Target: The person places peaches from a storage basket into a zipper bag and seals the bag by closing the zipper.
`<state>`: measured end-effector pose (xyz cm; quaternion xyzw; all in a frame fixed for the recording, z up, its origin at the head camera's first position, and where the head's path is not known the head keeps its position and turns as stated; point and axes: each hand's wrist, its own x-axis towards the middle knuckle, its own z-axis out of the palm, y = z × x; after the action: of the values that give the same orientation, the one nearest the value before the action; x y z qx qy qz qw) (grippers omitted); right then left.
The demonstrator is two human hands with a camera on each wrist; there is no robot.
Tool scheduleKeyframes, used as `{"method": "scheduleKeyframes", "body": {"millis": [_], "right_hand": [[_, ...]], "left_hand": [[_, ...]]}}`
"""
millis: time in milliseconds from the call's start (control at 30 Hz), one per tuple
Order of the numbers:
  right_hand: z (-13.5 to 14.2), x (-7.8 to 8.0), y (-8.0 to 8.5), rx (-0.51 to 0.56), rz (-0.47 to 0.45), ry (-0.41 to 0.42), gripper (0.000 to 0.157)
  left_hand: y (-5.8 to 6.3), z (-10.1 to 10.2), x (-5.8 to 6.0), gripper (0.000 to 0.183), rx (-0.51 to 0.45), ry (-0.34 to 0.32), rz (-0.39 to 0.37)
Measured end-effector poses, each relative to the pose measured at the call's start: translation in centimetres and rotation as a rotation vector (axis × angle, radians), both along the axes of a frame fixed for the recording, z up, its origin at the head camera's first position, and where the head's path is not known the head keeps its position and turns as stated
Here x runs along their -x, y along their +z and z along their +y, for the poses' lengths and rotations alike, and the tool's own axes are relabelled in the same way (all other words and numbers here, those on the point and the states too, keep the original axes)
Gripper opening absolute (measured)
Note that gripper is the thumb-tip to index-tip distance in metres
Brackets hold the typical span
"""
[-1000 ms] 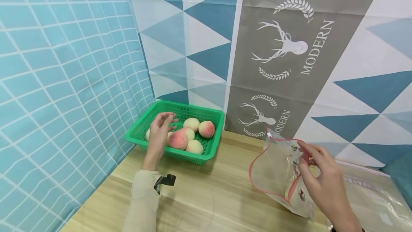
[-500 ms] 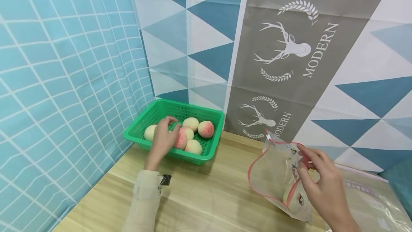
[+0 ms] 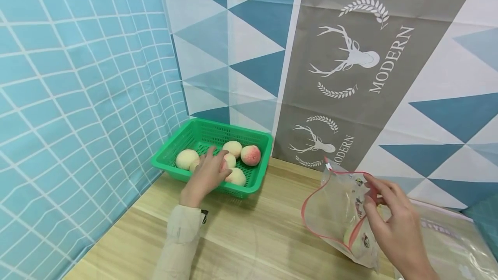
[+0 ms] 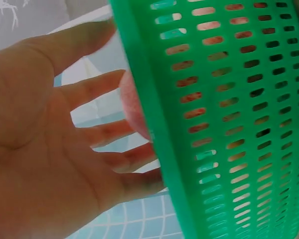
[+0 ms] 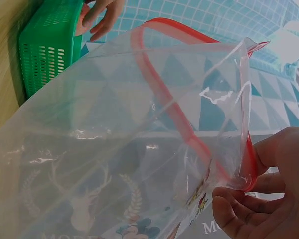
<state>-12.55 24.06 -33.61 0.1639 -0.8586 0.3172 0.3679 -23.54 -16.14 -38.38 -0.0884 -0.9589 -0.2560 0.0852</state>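
Observation:
My left hand (image 3: 205, 175) reaches over the near rim of the green plastic basket (image 3: 266, 159), fingers spread over a pink peach that it mostly covers. In the left wrist view that peach (image 4: 133, 107) shows beside the fingers, just above the rim. Around it lie several pale peaches (image 3: 188, 159) and a red-blushed peach (image 3: 250, 155). At the right, my right hand (image 3: 398, 224) pinches the red-edged mouth of a clear zip bag (image 3: 330, 202) between thumb and fingers. The bag's mouth gapes toward the basket, and a pale round thing shows low inside it.
The wooden table (image 3: 268, 228) spans between basket and bag. Another clear plastic bag (image 3: 451, 241) lies flat at the right. A blue grid-patterned cloth (image 3: 78, 98) rises on the left, close to the basket, and a printed cloth (image 3: 249, 55) hangs behind.
My left hand has come down into the basket and turned, its fingers now spread over the pink peach. The right hand and the zip bag stay almost where they were.

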Motion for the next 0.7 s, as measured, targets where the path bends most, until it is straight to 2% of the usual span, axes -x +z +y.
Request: {"method": "scheduleKeyframes", "body": {"millis": [200, 500, 700], "right_hand": [[0.15, 0.0, 0.08, -0.012, 0.005, -0.005, 0.051], [0.45, -0.06, 0.2, -0.016, 0.004, -0.017, 0.05], [0.57, 0.0, 0.23, -0.027, 0.016, -0.027, 0.05]], "left_hand": [[-0.44, -0.14, 0.17, 0.044, 0.039, -0.011, 0.049], [-0.37, -0.04, 0.35, 0.041, 0.041, -0.026, 0.086], [0.29, 0.3, 0.41, 0.042, 0.009, -0.051, 0.199]]}}
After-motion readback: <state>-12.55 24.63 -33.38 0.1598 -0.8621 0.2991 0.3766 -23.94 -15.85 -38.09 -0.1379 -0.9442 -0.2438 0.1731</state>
